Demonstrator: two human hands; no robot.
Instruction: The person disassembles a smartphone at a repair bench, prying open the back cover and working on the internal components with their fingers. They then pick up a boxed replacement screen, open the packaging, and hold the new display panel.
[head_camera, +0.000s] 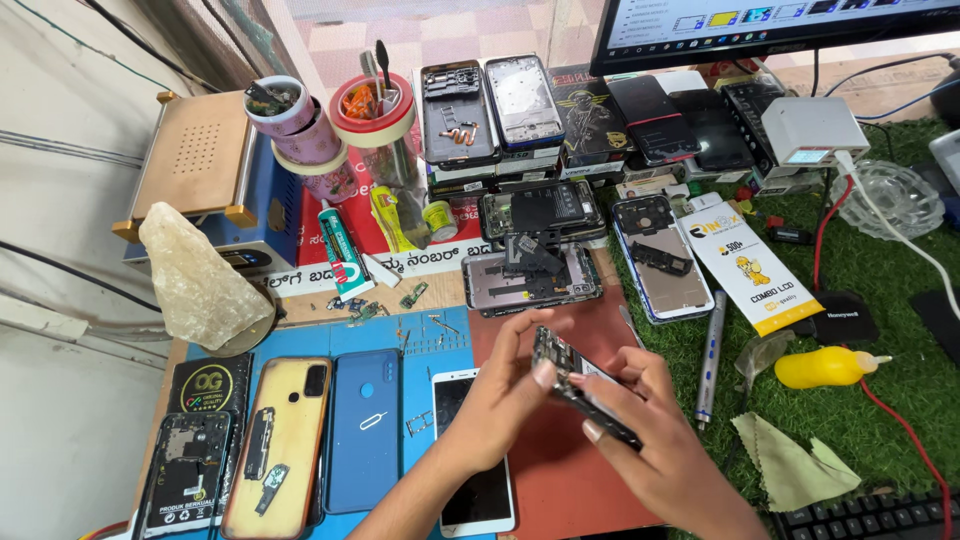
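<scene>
Both my hands hold one opened phone body (580, 385) tilted on edge above the red mat (570, 480). My left hand (500, 390) grips its upper left end with thumb and fingers. My right hand (655, 440) clasps its lower right side, fingers curled over the frame. The phone's exposed circuit side faces up and left. A white-fronted phone (478, 490) lies flat under my left wrist, partly hidden.
Opened phones and back covers lie on the blue mat (420, 345) at left and in stacks at the back. A screwdriver pen (708, 360), yellow bottle (825, 367), cloth (790, 465), tape rolls, glue tube, rock-like lump (200, 275), a monitor and a keyboard corner surround the work spot.
</scene>
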